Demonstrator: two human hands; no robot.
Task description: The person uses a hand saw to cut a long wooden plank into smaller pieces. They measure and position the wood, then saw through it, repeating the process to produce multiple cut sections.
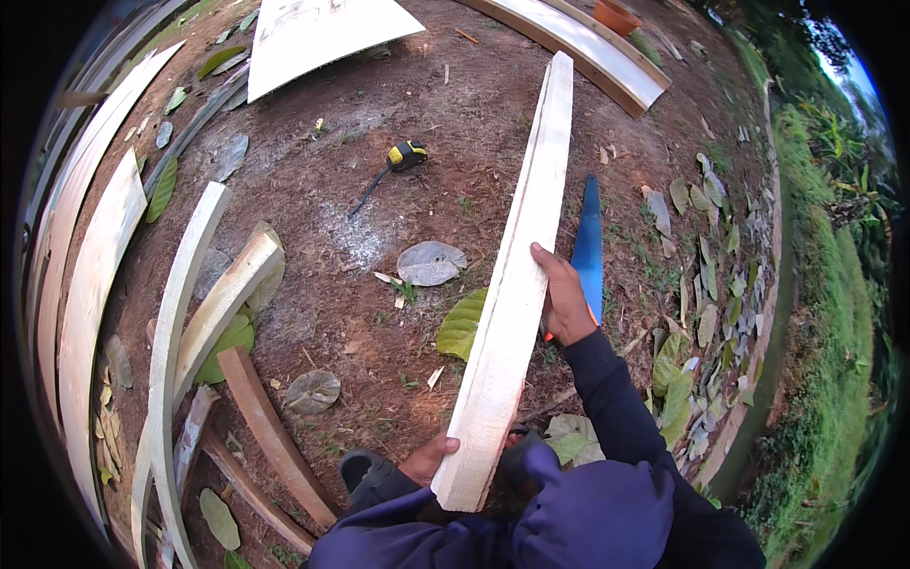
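A long pale wooden plank (512, 284) slants up and away from my lap, with a lengthwise split or groove along its left side. Gripping its right edge about halfway up is my right hand (568, 294), thumb on the upper face. My left hand (429, 459) holds the near end from the left, its fingers partly hidden beneath the wood. Just right of the plank lies a handsaw (588, 251) with a blue blade and an orange handle part, mostly covered by my right hand. Farther off, a yellow and black tape measure (407, 156) rests on the soil with its tape partly out.
Several boards and wood strips (180, 360) lie crossed at the left. A white panel (327, 43) is at the back, beside a long wood-edged white board (607, 57) and a terracotta pot (616, 16). Dry leaves (431, 263) and sawdust (360, 242) dot the bare soil. Grass borders the right.
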